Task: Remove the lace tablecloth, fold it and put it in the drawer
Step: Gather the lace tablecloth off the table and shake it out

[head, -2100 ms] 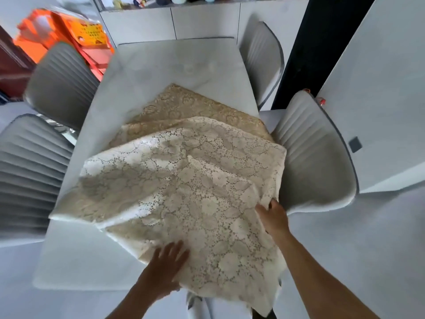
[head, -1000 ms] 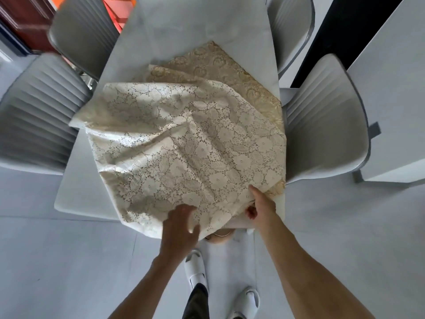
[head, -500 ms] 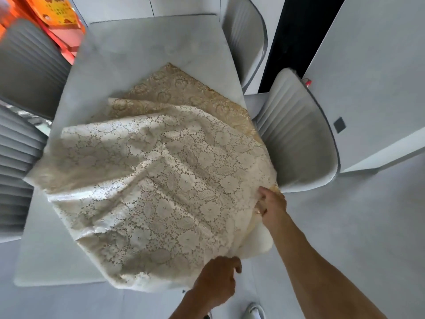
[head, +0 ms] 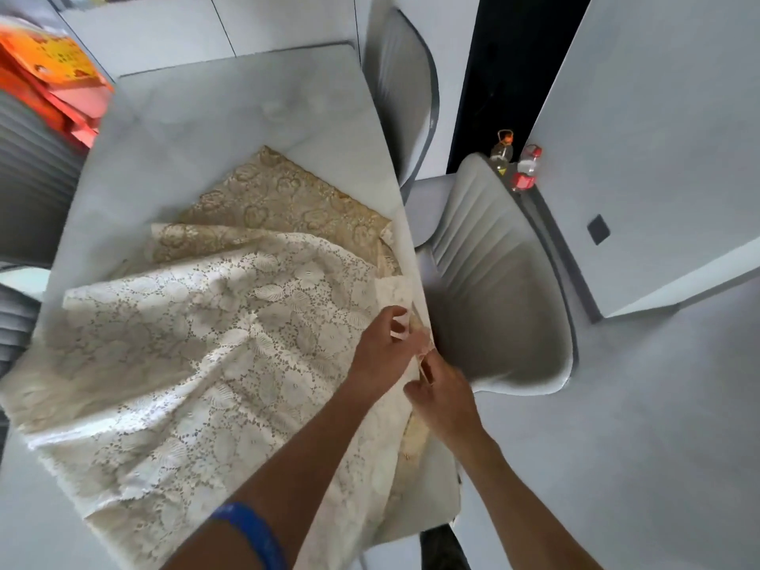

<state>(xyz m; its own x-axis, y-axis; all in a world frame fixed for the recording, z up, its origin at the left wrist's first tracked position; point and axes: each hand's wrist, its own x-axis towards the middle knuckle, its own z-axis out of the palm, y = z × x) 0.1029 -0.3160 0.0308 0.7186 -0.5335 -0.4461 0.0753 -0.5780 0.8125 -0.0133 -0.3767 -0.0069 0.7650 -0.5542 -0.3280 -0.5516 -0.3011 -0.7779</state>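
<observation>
Since half a second ago the left hand [head: 380,347] is crossing over from the near hem to the right table edge, now meeting the right hand [head: 442,394] there. Both are working the same corner of the lace tablecloth [head: 197,355]. Left fingers are curling round a flap of the edge; right fingers are pinching the hem just beside it, hands almost touching.

The cloth is lying rumpled across the near half of the table [head: 246,100], doubled over loosely, with a gold layer [head: 283,203] showing beyond the cream lace. Near edge is hanging off the table.

Step, as I read it: matching corners for a fold. To do it well:
- line up both hem layers in one pinch before lifting, else the fold is going skewed
- keep the lace taut between the hands; it's floppy and is snagging easily
- lift clear of the chair [head: 501,290] beside the table edge

No drawer in view; folding is barely underway.
</observation>
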